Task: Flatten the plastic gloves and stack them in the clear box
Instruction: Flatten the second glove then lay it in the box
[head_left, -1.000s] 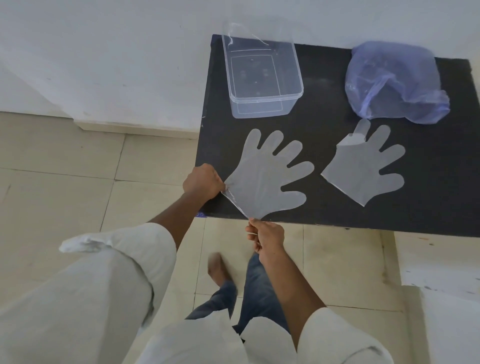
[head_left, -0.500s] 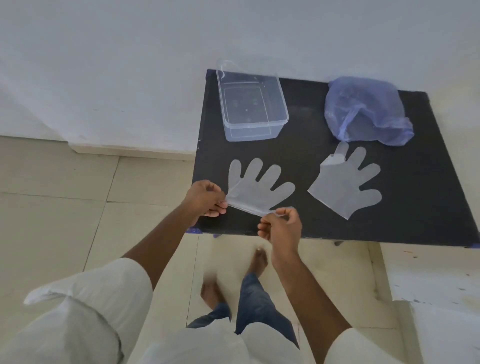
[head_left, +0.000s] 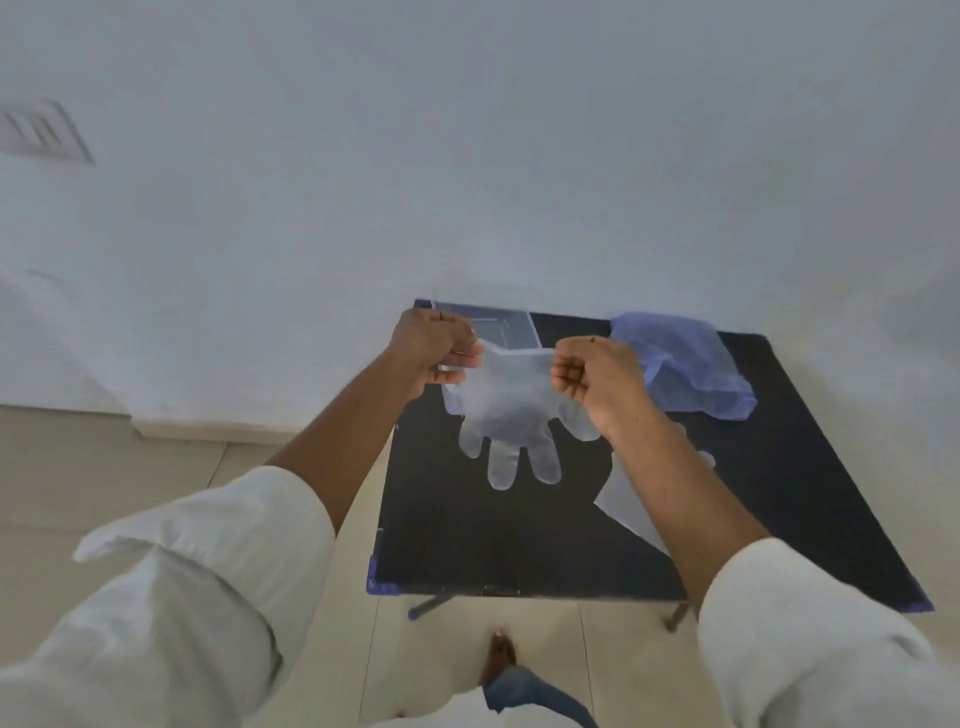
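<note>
A clear plastic glove (head_left: 511, 415) hangs in the air with its fingers pointing down, in front of the clear box (head_left: 511, 325). My left hand (head_left: 434, 345) pinches the left corner of its cuff and my right hand (head_left: 592, 376) pinches the right corner. The cuff is stretched between them. The box stands at the far left of the black table (head_left: 519, 540), mostly hidden behind the glove and my hands. A second clear glove (head_left: 626, 501) lies flat on the table, partly covered by my right forearm.
A crumpled bluish plastic bag (head_left: 685, 369) sits at the back right of the table. A white wall rises right behind the table. Tiled floor lies to the left and in front, with my foot (head_left: 496, 657) near the table's front edge.
Both hands lifted the glove off the table's front edge and carried it up and toward the box. It now hangs fingers down. The camera tilted up.
</note>
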